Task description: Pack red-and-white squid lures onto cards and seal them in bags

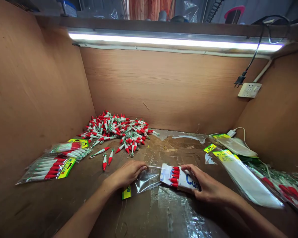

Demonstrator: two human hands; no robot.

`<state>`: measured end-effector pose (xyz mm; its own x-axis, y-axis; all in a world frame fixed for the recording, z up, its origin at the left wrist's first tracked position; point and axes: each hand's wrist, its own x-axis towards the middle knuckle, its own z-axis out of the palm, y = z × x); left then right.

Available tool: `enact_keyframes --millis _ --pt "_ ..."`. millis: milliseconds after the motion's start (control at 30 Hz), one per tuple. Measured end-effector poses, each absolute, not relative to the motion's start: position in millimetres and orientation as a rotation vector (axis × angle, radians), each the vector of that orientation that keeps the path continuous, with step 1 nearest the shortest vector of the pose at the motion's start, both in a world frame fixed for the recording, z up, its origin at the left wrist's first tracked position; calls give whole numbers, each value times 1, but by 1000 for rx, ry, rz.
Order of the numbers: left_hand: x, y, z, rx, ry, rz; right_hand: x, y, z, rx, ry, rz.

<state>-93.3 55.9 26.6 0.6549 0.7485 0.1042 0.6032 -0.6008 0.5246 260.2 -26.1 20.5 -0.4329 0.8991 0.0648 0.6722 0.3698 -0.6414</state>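
Note:
My left hand (132, 172) pinches the edge of a clear plastic bag (149, 181) with a yellow header, pulling its mouth apart. In my right hand (205, 183) is a white cardboard holder (185, 183) with blue writing. Several red lure tips (174, 178) show in the holder's opening, facing the bag. The holder's left end is right at the bag's mouth; whether it is inside, I cannot tell. Beyond my left hand lie a few loose red-and-white fishing lures (104, 162), in front of a large pile of lures (124, 132).
Packed bags of lures (49, 168) lie at the left. To the right are flat unfilled bags (245, 175) with yellow headers, and more packed lures (288, 190). Wooden walls (151, 82) enclose the bench. A black plug (240, 79) hangs near a wall socket (249, 90).

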Motion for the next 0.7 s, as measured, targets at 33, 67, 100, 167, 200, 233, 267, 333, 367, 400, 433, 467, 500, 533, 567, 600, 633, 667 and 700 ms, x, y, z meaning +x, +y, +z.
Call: enact_keyframes --millis 33,67,100,167,200,233,267,333,367,400,433,467,500,533,567,600,633,667,700 --pt "-93 56 26 2455 1036 401 258 -27 21 -1340 -2258 755" --pt "-92 56 25 2492 1010 374 257 -28 22 -1313 -2284 746" --pt "-90 56 24 2537 985 360 255 -28 22 -1284 -2308 738" --pt "-87 56 20 2635 972 371 253 -29 24 -1242 -2335 729" --pt "-85 56 18 2679 986 387 253 -29 24 -1236 -2336 726" --pt "-83 55 16 2712 1008 407 253 -29 24 -1241 -2331 723" --pt "-80 54 13 2735 1032 427 253 -30 23 -1260 -2320 721" --pt "-76 52 10 2743 1058 480 253 -31 22 -1313 -2293 711" --pt "-74 50 9 2735 1056 504 253 -32 21 -1337 -2282 707" --pt "-72 49 8 2724 1050 519 253 -33 20 -1355 -2269 701" --pt "-71 48 7 2711 1043 519 252 -34 20 -1367 -2258 695" --pt "-70 46 7 2697 1031 504 252 -35 20 -1373 -2248 691" --pt "-70 45 6 2681 1018 481 253 -36 20 -1373 -2241 688" --pt "-69 44 6 2661 1005 458 253 -37 20 -1371 -2236 689" --pt "-69 44 7 2638 995 444 253 -37 21 -1364 -2239 695" --pt "-69 44 7 2611 984 442 253 -38 22 -1351 -2250 707" --pt "-69 44 7 2582 970 448 253 -38 23 -1334 -2266 724" --pt "-69 44 7 2554 952 457 253 -38 24 -1314 -2281 740" --pt "-69 45 7 2528 933 468 253 -38 25 -1294 -2292 753"
